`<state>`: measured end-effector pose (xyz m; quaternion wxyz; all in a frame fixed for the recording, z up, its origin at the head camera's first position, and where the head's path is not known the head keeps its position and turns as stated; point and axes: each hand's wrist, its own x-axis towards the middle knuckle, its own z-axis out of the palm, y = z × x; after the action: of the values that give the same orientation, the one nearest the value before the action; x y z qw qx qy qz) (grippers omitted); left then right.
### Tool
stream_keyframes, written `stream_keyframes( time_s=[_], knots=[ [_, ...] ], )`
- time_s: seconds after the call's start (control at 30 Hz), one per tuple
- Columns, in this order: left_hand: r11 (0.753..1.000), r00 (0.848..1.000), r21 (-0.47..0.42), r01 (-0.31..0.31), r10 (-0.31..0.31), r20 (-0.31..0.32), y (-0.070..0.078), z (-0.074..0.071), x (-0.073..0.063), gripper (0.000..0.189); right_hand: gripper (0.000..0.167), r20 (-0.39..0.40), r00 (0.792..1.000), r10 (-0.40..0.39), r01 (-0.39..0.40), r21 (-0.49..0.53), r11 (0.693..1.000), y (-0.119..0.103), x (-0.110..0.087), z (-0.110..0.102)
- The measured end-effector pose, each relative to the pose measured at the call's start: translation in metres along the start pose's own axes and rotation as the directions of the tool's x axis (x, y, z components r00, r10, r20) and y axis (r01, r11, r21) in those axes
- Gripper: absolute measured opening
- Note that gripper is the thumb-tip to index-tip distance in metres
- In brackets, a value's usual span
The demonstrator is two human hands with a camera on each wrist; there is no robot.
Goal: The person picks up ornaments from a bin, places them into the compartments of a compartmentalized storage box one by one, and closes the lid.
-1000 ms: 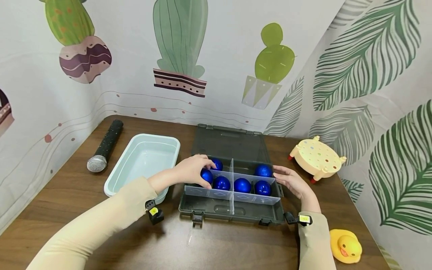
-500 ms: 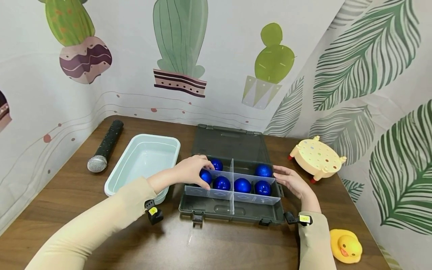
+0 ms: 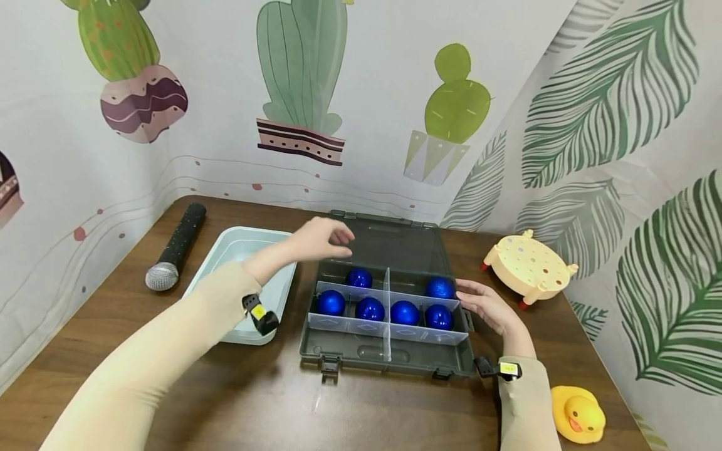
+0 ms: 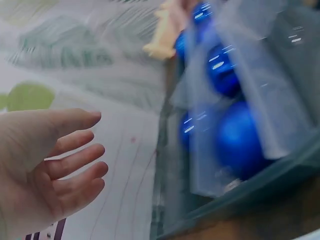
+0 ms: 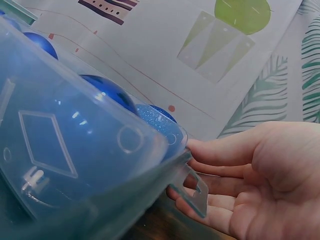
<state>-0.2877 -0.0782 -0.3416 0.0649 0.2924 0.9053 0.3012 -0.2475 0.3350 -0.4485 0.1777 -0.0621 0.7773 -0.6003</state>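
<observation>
L hand (image 3: 320,240): fingers loosely curled, nothing held, raised near hinged lid (image 3: 397,244). R hand (image 3: 489,306): fingers relaxed, touching R side of box (image 3: 352,338). Blue balls (image 3: 331,302): qty 6, in box, mid & rear rows. Brace box w/ R hand; balls prob. roll, so cup fully, clear dividers (image 3: 338,322). Wrist tags (image 3: 509,368): marks too small to read.

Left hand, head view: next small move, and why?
Probably lower the left hand to the open lid: that hand is empty, all six visible blue balls sit inside the case, and the right hand rests at its right end.
</observation>
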Motion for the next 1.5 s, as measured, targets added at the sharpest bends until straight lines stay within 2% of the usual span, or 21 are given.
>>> stream_keyframes(
  time_s=[0.07,0.13,0.2,0.33,0.5,0.63,0.77,0.97,1.1,1.23,1.33,1.5],
  knots=[
    [0.996,0.998,-0.065,0.065,-0.066,-0.001,-0.008,-0.009,0.010,0.042,0.060,0.001,1.000,0.003,-0.003,0.001,1.000,0.001,0.000,0.000],
    [0.977,0.990,-0.164,0.139,-0.138,0.016,-0.019,-0.015,0.019,0.045,0.060,0.004,1.000,0.007,-0.007,0.000,1.000,0.002,0.000,0.000],
    [0.937,0.977,-0.278,0.211,-0.207,0.047,-0.030,-0.017,0.026,0.048,0.060,0.009,1.000,0.011,-0.011,0.000,1.000,0.003,0.000,0.000],
    [0.831,0.944,-0.456,0.320,-0.320,0.079,-0.051,-0.016,0.039,0.051,0.060,0.011,1.000,0.015,-0.015,0.000,1.000,0.003,-0.001,0.001],
    [0.754,0.901,-0.521,0.400,-0.427,0.075,-0.067,-0.010,0.053,0.056,0.061,0.009,1.000,0.023,-0.023,-0.002,1.000,0.003,-0.001,0.001],
    [0.711,0.863,-0.509,0.485,-0.482,0.148,-0.074,-0.005,0.062,0.062,0.061,0.005,0.999,0.034,-0.034,-0.012,0.999,0.003,-0.004,0.001],
    [0.701,0.831,-0.453,0.551,-0.510,0.221,-0.077,-0.001,0.064,0.068,0.061,0.007,0.999,0.038,-0.038,-0.017,0.999,0.004,-0.005,0.001],
    [0.714,0.803,-0.369,0.595,-0.509,0.311,-0.077,0.004,0.062,0.072,0.060,0.009,1.000,0.029,-0.029,-0.006,1.000,0.006,-0.004,0.002],
    [0.734,0.802,-0.332,0.592,-0.496,0.333,-0.076,0.007,0.064,0.070,0.059,0.010,0.999,0.033,-0.033,-0.018,0.999,0.004,-0.003,0.002],
    [0.766,0.812,-0.287,0.575,-0.493,0.311,-0.076,0.010,0.069,0.067,0.060,0.010,0.999,0.033,-0.032,-0.026,0.999,0.003,-0.002,0.000],
    [0.785,0.814,-0.245,0.569,-0.496,0.301,-0.076,0.011,0.073,0.067,0.060,0.011,1.000,0.024,-0.023,-0.029,0.999,0.002,-0.001,0.000],
    [0.807,0.804,-0.142,0.573,-0.520,0.288,-0.078,0.012,0.079,0.069,0.060,0.009,1.000,0.018,-0.018,-0.030,0.999,0.000,0.000,-0.001]
  ],
)
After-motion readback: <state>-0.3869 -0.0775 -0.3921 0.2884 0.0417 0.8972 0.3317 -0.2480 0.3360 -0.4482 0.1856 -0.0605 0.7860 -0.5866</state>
